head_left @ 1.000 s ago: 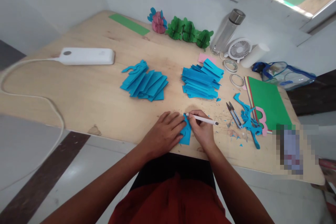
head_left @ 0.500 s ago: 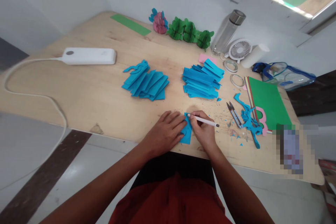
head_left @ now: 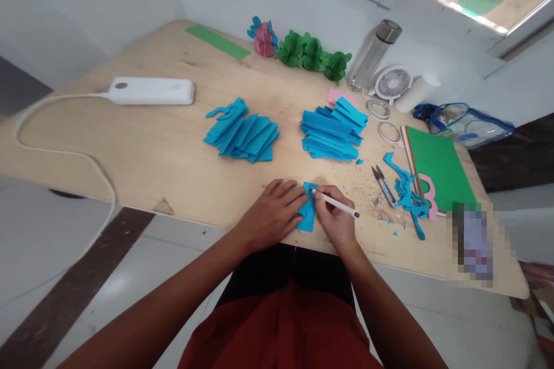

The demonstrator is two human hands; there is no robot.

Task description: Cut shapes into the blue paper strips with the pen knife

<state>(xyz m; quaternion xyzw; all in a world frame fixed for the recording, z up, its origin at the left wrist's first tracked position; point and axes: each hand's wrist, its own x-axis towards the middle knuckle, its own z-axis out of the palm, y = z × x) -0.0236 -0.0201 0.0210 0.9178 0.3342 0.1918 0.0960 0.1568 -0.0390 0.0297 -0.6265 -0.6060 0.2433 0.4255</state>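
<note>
A small blue piece of paper (head_left: 307, 220) lies near the front edge of the table, with a curved line drawn on it. My left hand (head_left: 277, 210) rests flat over its left side, fingers stretched out and partly covering it. In my right hand (head_left: 335, 213) is a white pen (head_left: 340, 203), its tip at the upper part of the paper. Beyond the hands are two piles of blue paper strips, one on the left (head_left: 244, 134) and another on the right (head_left: 331, 131). Thread snips (head_left: 384, 186) lie to the right of my right hand.
Blue paper scraps (head_left: 407, 189) and a pink cutout (head_left: 427, 193) lie beside green sheets (head_left: 441, 164). Tape rolls (head_left: 388, 132), a small fan (head_left: 393, 83) and a bottle (head_left: 374, 55) stand behind. A white power bank (head_left: 151, 91) with a cable sits at left; green paper figures (head_left: 312, 53) line the wall.
The pen tip has shifted slightly on the blue paper, and the pen's back end has dipped a little. My left hand stays on the paper. The whole view has moved slightly.
</note>
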